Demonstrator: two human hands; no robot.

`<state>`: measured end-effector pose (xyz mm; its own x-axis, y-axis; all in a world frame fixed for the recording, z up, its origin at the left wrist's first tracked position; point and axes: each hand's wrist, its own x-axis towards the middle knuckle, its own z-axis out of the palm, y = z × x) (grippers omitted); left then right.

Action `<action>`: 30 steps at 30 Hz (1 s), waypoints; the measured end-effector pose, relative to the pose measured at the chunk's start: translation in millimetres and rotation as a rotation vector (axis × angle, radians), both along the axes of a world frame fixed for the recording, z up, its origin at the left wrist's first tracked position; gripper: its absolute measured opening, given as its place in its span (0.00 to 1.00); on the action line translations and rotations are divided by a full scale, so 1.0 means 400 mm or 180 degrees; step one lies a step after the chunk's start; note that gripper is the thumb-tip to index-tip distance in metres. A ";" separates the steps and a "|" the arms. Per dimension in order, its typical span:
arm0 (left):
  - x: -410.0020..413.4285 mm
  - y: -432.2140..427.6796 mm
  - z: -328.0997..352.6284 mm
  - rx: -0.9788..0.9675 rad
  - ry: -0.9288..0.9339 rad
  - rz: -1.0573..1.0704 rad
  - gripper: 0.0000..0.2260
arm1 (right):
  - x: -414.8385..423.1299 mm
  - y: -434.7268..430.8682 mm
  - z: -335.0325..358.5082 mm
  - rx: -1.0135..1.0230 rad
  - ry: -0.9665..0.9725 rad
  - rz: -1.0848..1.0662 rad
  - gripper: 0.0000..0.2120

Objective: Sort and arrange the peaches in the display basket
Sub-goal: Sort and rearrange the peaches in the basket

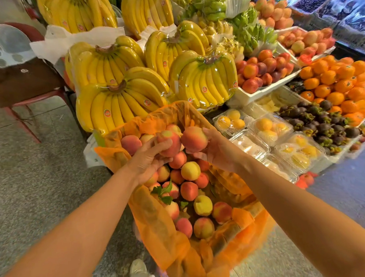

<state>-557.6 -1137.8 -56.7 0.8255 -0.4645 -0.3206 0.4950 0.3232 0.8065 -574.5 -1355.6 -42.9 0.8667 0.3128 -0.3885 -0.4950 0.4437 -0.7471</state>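
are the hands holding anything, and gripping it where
Each holds one peach. The left hand cups a reddish peach from its left and underside; the right hand grips a second peach by its right side.

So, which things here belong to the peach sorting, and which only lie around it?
For the job:
left hand, gripping the left peach
right hand, holding the right peach
loose peaches in the basket
display basket, lined with orange mesh

Just lying about:
wrapped banana bunches
oranges
mangosteens
clamshell boxes of yellow fruit
red-legged chair
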 end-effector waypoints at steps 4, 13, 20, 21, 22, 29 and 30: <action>-0.028 0.022 0.006 0.0039 -0.0068 -0.0339 0.37 | -0.026 -0.016 0.006 0.0087 0.0102 0.0336 0.34; -0.071 0.020 0.015 -0.0020 0.0523 -0.0318 0.28 | -0.059 -0.054 0.013 -0.0264 -0.0178 0.0973 0.33; -0.081 0.047 0.006 0.0229 0.0350 -0.0323 0.28 | -0.067 -0.057 -0.024 -0.0928 0.0067 0.1487 0.26; -0.080 0.052 0.002 0.0244 0.0315 -0.0377 0.29 | -0.077 -0.050 -0.031 -0.1273 0.0079 0.1604 0.24; -0.079 0.056 -0.002 0.0261 0.0260 -0.0418 0.31 | -0.089 -0.040 -0.044 -0.1686 0.0050 0.1754 0.22; -0.065 0.068 -0.035 0.0203 0.0162 -0.0369 0.39 | -0.157 0.018 -0.211 -0.3536 -0.0774 0.3064 0.19; -0.065 0.070 -0.038 0.0156 0.0189 -0.0380 0.39 | -0.160 0.020 -0.230 -0.3613 -0.0840 0.3134 0.19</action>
